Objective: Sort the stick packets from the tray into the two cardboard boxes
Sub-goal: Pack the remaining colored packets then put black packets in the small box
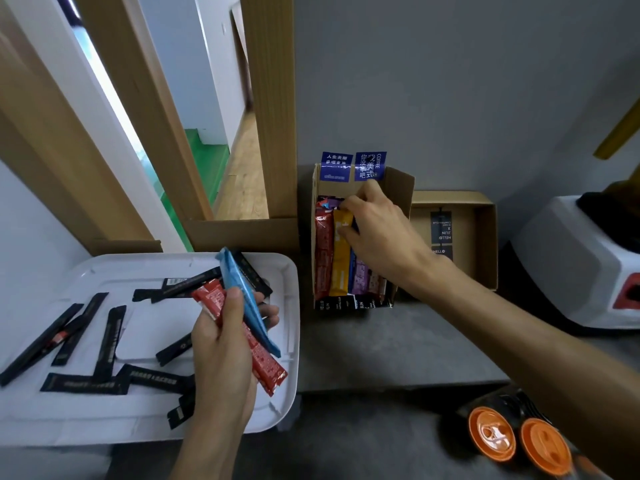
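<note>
The fingers point(356, 206) of the right hand point(381, 237) are bent down into the taller cardboard box point(400, 188), their tips on the upper end of a yellow packet point(340, 268). Whether they pinch it or only press on it cannot be told. Just left of those fingertips a boxed red packet point(323, 258) lies alongside the yellow one, against the box wall. Under the palm are blue and purple packets point(362, 275), partly hidden by the wrist. Beyond the fingertips two blue labels point(370, 166) stick up at the box's far edge. Just right of the hand sits a shallower cardboard box point(486, 237) with black packets marked HELLO point(441, 226) in it.

The left hand point(221, 348) is well apart from the right hand, to its left and nearer the person, above the white tray point(289, 299). Its thumb point(232, 308) and curled fingers grip a light blue packet point(242, 292) and a held red packet point(270, 370) together, both slanting up to the left. A dark packet point(254, 271) shows behind the blue one, and its hold cannot be made out. Left of and below these fingers, loose black packets point(107, 337) lie scattered flat on the tray.

Tray and boxes rest on a grey surface point(381, 348). Near the right forearm are two orange-lidded cans point(491, 434). A white appliance point(571, 265) stands right of the shallower box, and a wooden door frame point(270, 98) rises beyond, left of the taller box.
</note>
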The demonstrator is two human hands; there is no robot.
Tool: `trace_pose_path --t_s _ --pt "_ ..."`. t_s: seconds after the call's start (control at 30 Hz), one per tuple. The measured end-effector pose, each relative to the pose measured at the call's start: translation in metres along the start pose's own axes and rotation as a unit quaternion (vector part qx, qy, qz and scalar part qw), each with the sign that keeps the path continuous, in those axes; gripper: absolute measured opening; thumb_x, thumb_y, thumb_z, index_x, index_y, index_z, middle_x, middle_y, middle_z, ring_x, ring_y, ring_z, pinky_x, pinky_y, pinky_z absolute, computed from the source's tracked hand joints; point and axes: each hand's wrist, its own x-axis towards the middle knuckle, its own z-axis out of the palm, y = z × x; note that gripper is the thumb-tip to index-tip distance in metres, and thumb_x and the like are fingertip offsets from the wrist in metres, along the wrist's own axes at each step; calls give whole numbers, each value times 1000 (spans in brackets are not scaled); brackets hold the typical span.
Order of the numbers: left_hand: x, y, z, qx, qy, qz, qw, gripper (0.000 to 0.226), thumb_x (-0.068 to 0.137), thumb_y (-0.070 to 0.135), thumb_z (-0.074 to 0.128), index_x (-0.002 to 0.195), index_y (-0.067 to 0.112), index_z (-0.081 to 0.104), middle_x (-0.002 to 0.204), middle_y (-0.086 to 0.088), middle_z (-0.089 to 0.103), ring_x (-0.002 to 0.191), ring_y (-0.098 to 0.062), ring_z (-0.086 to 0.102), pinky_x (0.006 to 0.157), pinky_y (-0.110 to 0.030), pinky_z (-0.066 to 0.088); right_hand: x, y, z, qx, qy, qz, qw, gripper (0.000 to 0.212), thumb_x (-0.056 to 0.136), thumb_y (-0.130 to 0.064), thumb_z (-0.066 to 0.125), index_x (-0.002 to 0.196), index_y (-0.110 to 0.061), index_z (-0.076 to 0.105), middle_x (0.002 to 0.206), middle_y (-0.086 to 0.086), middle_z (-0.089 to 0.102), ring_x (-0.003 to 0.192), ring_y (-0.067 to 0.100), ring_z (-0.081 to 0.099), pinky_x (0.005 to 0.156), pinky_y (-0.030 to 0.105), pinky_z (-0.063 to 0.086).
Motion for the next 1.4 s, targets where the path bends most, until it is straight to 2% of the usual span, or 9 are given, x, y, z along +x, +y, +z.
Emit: trace_pose_path --t_s 0.13,0.23,0.33,0.43,0.7,0.9,1.03,1.3,1.4 --pt "2 -5 2 56 -8 13 998 20 98 45 50 96 31 64 93 -2 76 90 -16 74 75 -30 52 -3 -4 0 18 5 -2 1000 44 97 -23 63 138 -15 51 140 7 41 120 25 58 97 40 55" --pt "-2 -5 5 109 -45 51 992 25 96 44 52 89 26 67 83 6 74 84 -10 71 72 -29 52 -23 -10 -14 120 58 32 991 37 97 -24 61 133 -21 56 126 -4 49 111 9 56 92 26 53" --pt "-11 -2 13 176 -122 102 972 27 93 43 52 88 20 66 79 9 71 78 -2 67 60 -15 51 -50 -26 -24 254 -43 48 965 26 96 -31 60 120 -26 65 105 -18 60 94 -2 61 79 17 54" --pt "-18 -3 23 222 -168 128 952 23 89 48 50 93 30 65 78 8 69 82 5 65 60 -9 48 -63 -33 -20 281 -110 61 951 27 92 -38 63 117 -27 65 104 -14 64 93 -1 64 73 19 57" --pt "-19 -16 24 224 -238 114 938 32 88 47 53 102 22 68 74 20 68 75 4 63 62 -8 44 -70 -17 -32 423 -64 133 894 7 94 -19 64 99 -16 69 90 2 72 76 9 71 59 15 52" --pt "-17 -24 28 297 -216 138 920 19 100 38 48 94 30 64 74 8 64 72 5 60 60 -7 41 -62 5 -48 308 -68 112 943 5 94 -16 65 98 -18 68 92 0 73 78 11 73 71 30 62" --pt "-9 -19 18 242 -100 110 959 27 101 41 45 90 27 65 74 6 67 71 -6 63 61 -19 43 -32 21 -69 189 -35 84 978 7 96 -19 63 102 -21 66 91 -11 66 77 3 66 59 18 55" --pt "-11 -18 8 171 -71 69 980 14 103 20 38 107 17 51 91 5 66 65 0 61 68 -31 44 -5 24 -43 106 -101 52 988 8 97 -19 62 104 -21 63 109 -4 60 106 13 60 57 13 48" --pt "-13 -17 6 160 -59 75 983 14 104 21 37 101 23 50 96 7 66 75 -4 65 74 -32 49 -7 21 -35 75 -98 41 991 20 96 -17 63 115 -15 63 118 3 62 109 16 61 69 23 56"
